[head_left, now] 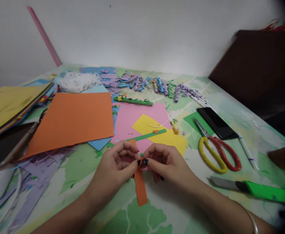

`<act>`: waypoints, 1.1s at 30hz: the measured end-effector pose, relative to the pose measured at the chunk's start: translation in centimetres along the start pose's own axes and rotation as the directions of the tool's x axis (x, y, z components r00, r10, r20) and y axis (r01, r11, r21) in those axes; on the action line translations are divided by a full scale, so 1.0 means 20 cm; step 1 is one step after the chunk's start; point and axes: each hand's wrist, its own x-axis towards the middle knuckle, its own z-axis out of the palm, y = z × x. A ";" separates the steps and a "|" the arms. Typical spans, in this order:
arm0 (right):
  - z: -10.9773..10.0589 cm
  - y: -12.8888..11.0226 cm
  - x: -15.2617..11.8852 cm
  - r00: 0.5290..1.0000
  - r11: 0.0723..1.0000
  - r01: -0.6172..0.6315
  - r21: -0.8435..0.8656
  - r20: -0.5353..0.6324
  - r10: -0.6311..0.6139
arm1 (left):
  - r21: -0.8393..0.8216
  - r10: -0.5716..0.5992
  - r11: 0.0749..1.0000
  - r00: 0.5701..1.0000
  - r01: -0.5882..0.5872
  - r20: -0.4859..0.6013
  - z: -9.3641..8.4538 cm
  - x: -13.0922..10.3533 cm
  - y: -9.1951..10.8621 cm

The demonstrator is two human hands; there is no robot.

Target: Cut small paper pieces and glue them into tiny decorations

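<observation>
Green-and-white patterned tablecloth (171, 211) lies below, and over its near part the left hand (115, 169) and the right hand (168, 162) are close together. Both pinch one orange strip (141, 190) between thumb and fingers; its lower end points toward the person. Probably they use the fingertips because the paper is narrow and needs fine control. At the right lie one utility knife (266, 191), then one pair of scissors (205, 133), its two handles turned to the person, perhaps for easy picking up. Near the scissors are one white pen (248, 151) and one black phone (217, 122). Ahead of the hands, one green strip (144, 136) lies over one pink sheet (125, 120) and what look like two yellow pieces (171, 141); one orange sheet (81, 120) is at the left. Farther lies one decorated green tube (137, 102), then one heap of white thread (79, 81) and many curled paper pieces (160, 85), too crowded to count. Behind all stands the pale wall (144, 32).
</observation>
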 end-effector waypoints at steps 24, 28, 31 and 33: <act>-0.13 -0.02 0.06 0.983 0.931 -0.103 -0.350 -0.180 0.042 | 0.774 0.563 0.201 0.717 -0.601 0.411 -0.05 -0.01 -0.12; -0.12 0.01 0.05 0.991 0.899 -0.076 -0.432 -0.135 0.018 | 0.754 0.569 0.194 0.699 -0.627 0.434 -0.03 -0.03 -0.11; -0.11 0.03 0.05 0.993 0.866 -0.068 -0.496 -0.121 0.008 | 0.758 0.589 0.158 0.677 -0.633 0.442 -0.01 -0.05 -0.11; -0.11 0.03 0.05 0.993 0.847 -0.069 -0.527 -0.115 0.010 | 0.777 0.594 0.121 0.672 -0.618 0.442 0.01 -0.07 -0.12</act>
